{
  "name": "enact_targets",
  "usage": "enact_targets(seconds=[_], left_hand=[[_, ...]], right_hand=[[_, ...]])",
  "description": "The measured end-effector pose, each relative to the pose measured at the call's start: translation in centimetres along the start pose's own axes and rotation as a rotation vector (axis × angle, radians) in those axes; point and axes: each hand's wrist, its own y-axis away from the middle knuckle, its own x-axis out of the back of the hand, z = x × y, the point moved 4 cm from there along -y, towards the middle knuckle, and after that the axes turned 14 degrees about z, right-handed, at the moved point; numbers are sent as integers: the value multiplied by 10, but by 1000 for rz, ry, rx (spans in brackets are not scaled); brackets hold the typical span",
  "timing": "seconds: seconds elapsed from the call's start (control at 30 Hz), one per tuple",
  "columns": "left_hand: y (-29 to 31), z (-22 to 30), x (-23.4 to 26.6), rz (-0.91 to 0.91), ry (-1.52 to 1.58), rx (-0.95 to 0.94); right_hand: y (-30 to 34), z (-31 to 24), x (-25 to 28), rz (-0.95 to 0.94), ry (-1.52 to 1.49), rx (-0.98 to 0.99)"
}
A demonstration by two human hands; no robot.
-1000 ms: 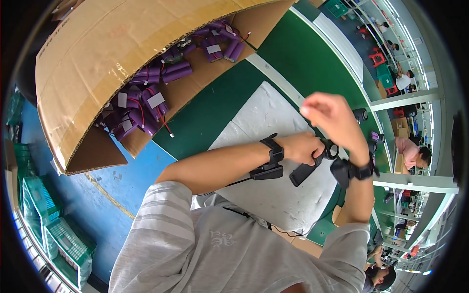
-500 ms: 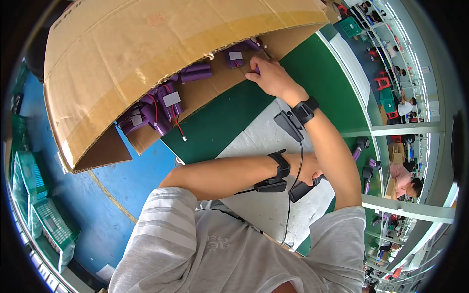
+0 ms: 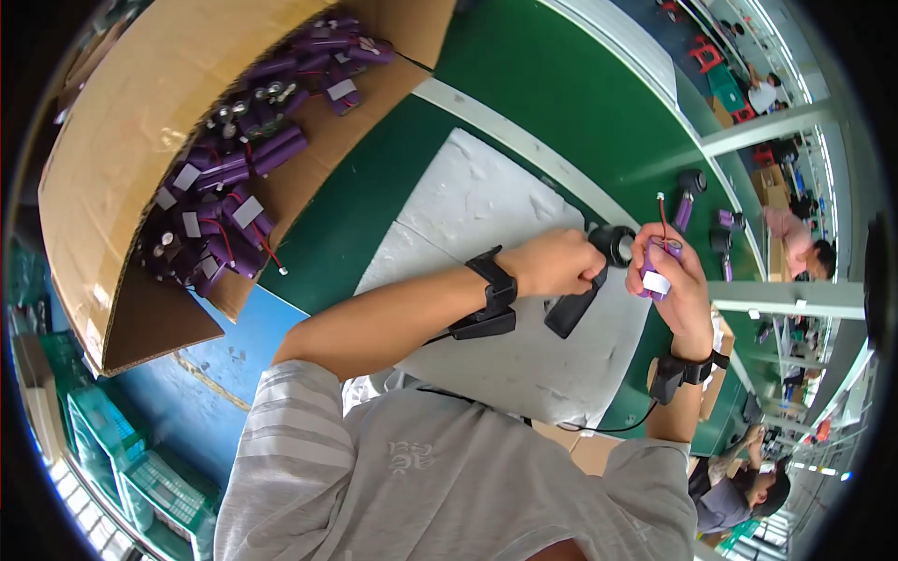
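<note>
My right hand (image 3: 687, 294) is closed around a purple battery pack (image 3: 662, 262) with a white label; its red wire and small white plug stick up. My left hand (image 3: 559, 264) is closed on a black handheld device over the white foam pad (image 3: 440, 201). That device has a round black head (image 3: 613, 245) beside the fingers and a flat black part (image 3: 573, 309) below them; the fingers hide how these join. The head is close to the right hand's battery pack. A black band with a small box sits on each wrist.
At the left, an open cardboard box (image 3: 122, 140) lies tipped with many purple battery packs (image 3: 253, 159) inside. Round black heads with purple packs (image 3: 690, 192) lie on the green bench (image 3: 543, 103) to the right. Green crates (image 3: 103, 421) stand on the blue floor. Other people work farther right.
My right hand has come back from the box to the right, now with a battery pack in view. My left hand and the black device show fully, and the box appears farther left.
</note>
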Motion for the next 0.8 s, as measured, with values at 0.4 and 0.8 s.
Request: enact_targets(seconds=[0.4, 0.8], left_hand=[[-3, -1, 5, -172, 244, 289], [0, 2, 11, -197, 201, 389]], right_hand=[[28, 76, 25, 563, 768, 765], [28, 87, 23, 514, 728, 890]])
